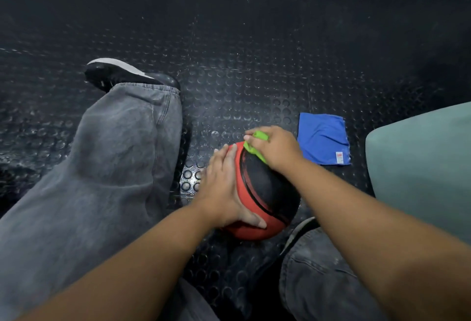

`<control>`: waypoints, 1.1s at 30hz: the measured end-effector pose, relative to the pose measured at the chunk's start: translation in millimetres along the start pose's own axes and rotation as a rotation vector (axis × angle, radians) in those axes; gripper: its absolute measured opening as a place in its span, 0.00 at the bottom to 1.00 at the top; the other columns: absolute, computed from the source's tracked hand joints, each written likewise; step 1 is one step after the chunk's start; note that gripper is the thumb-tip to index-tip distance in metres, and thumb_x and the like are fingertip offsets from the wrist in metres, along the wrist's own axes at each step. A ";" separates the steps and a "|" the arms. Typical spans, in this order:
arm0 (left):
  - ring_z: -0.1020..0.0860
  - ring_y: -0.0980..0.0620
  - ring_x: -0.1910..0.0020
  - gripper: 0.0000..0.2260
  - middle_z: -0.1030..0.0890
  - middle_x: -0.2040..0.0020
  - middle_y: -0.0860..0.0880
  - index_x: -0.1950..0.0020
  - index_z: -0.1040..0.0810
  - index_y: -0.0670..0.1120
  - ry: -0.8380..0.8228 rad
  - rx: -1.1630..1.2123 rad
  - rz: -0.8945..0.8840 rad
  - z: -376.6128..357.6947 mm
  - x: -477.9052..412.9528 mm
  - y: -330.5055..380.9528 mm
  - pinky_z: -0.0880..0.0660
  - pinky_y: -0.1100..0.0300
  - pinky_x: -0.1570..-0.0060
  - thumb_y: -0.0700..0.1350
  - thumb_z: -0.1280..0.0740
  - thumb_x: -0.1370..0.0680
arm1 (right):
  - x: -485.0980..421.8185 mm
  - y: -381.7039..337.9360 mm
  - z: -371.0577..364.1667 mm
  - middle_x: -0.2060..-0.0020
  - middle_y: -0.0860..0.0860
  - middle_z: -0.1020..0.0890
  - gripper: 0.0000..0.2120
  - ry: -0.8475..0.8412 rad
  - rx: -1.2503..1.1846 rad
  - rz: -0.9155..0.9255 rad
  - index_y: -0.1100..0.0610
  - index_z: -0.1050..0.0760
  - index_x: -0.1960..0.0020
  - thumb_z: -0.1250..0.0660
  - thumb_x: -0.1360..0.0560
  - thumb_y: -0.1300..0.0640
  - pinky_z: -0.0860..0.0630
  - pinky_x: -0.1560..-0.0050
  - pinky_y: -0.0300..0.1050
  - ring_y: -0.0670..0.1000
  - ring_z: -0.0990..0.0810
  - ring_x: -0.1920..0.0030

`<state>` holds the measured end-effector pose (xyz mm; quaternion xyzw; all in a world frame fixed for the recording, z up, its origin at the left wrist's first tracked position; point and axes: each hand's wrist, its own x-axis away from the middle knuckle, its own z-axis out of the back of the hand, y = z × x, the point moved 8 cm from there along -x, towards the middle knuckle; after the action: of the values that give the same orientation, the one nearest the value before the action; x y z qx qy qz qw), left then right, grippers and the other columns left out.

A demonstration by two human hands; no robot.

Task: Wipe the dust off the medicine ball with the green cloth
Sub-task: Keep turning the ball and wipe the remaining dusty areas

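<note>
The ball (267,188) sits on the studded floor (242,78) between the person's legs, with the left hand (224,188) laid flat against its side. The right hand (277,147) grips the green cloth (260,136) against its top. A blue cloth (322,139) beside it bears a small red-and-white tag (339,158), too small to read.

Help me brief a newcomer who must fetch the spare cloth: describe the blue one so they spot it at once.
On the black studded floor, find the red and black medicine ball. Just right of it, before the pale green padded shape, lies the blue cloth. Unlike the green cloth bunched in the right hand, it is flat, square and untouched, with a small corner label.
</note>
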<state>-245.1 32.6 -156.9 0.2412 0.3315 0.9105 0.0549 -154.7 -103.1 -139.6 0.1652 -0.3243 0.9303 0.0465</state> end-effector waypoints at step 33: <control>0.57 0.50 0.19 0.75 0.56 0.18 0.53 0.18 0.60 0.52 -0.002 -0.026 0.076 6.0 -25.8 31.6 0.51 0.41 0.21 0.67 0.17 0.53 | 49.6 2.2 30.7 0.53 0.48 0.16 0.06 0.382 -0.021 0.219 0.51 0.18 0.52 0.31 0.28 0.54 0.31 0.44 0.46 0.51 0.21 0.48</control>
<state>-217.7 4.9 -143.4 0.2540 0.3101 0.9159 0.0236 -193.3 -124.7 -101.6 -0.0507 -0.3355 0.9407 0.0076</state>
